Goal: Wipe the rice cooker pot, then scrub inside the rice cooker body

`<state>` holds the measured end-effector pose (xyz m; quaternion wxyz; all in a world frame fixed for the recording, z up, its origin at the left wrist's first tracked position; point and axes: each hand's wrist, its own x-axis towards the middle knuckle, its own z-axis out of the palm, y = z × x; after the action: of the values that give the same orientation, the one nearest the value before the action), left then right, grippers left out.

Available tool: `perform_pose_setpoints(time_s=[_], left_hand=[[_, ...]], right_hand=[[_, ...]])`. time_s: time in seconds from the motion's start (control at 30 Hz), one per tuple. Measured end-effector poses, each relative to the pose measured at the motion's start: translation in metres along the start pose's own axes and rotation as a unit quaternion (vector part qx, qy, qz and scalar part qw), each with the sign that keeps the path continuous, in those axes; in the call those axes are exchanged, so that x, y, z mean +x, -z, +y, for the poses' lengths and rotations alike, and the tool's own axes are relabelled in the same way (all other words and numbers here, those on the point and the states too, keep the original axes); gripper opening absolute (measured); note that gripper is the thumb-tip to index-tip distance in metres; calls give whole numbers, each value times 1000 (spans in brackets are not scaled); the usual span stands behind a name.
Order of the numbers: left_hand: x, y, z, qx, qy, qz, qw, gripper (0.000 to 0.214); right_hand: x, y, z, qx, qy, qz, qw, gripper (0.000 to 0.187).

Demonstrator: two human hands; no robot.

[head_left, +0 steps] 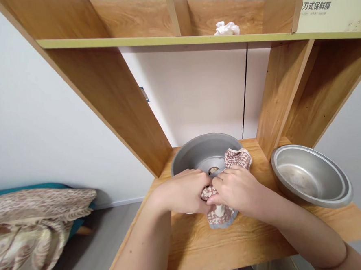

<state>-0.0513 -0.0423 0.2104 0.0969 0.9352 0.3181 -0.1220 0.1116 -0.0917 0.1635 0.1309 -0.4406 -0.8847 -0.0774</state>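
A brown-and-white patterned cloth with a grey edge is bunched between my two hands, in front of a grey round basin. My left hand is closed round part of the cloth near the basin's front rim. Close beside it, my right hand also grips the cloth, its thumb pointing toward the left hand. One end of the cloth sticks up past the right hand over the basin's right rim, and the other hangs below both hands. A small round drain-like fitting shows at the basin's bottom.
To the right, a silver metal bowl stands on the wooden desk. Upright wooden panels flank the basin, with a shelf above. Crumpled white tissue and a cling-film box sit up there. Patterned fabric lies at far left.
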Motion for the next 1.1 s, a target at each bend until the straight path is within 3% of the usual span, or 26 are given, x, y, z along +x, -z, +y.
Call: perform_pose_setpoints(time_s=[0.3, 0.63, 0.93, 1.1], left_hand=[[-2, 2, 1, -23, -11, 19, 999, 12], [-2, 0, -1, -18, -23, 19, 999, 17], [-5, 3, 0, -30, -27, 31, 999, 13], [-4, 3, 1, -39, -28, 27, 999, 11]], right_hand=[[-9, 23, 16, 52, 26, -39, 998, 39], [-3, -1, -1, -5, -14, 10, 1000, 43], [-10, 23, 17, 54, 20, -47, 997, 37], [-9, 20, 12, 34, 17, -47, 998, 39]])
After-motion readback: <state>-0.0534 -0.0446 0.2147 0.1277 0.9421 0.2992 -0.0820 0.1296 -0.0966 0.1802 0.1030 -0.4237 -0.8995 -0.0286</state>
